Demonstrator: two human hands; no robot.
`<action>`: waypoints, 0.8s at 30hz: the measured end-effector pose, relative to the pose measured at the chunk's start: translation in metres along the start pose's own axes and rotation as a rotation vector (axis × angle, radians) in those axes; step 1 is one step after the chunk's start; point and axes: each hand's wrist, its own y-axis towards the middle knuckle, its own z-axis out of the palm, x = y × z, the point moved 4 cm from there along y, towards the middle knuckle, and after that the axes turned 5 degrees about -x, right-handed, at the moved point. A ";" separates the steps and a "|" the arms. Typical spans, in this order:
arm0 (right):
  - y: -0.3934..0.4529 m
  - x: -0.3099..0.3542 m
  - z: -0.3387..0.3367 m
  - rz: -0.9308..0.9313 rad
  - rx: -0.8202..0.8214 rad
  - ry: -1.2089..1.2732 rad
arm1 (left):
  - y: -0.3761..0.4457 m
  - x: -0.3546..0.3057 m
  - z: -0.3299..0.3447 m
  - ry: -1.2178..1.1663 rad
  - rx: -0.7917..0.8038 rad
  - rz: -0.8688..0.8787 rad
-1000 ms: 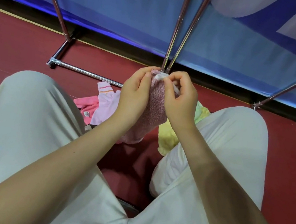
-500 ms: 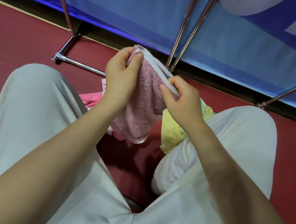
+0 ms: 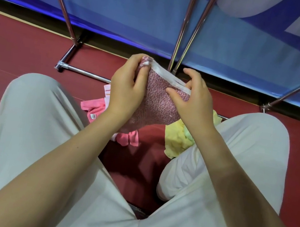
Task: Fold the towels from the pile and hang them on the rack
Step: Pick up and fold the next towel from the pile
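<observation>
— She's sitting on the dark red floor (image 3: 26, 58), holding the speckled pink terry towel with the white band edge (image 3: 158, 103) up between her knees, in front of the chrome tube rack (image 3: 178, 39).

— How are the hands sitting on it?

— The left hand (image 3: 127, 90) is closing around the towel's left corner, fingers wrapped over the top, thumb pressing the front. The right hand (image 3: 194, 102) is looser: thumb lying across the front face, fingers curling half-open behind the white edge. It's steadying more than gripping, I'd say.

— So what's worrying you?

— That loose side. If she's lifting toward the rack with only the left corner pinched, the doubled layers could be sliding apart and the fold undoing itself.

— Anything else?

— The towel's lower end is hanging just above the pile below it: the bright pink cloth with a small label (image 3: 95, 108) and the pale yellow crumpled cloth (image 3: 176, 139). Sagging any lower, it might be snagging one. And terry is floppy; draped off-centre over a thin rail, it could be slipping off.
</observation>
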 end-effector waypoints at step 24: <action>0.009 -0.022 0.006 0.480 -0.223 0.507 | -0.005 0.056 0.021 -0.268 -0.089 -0.688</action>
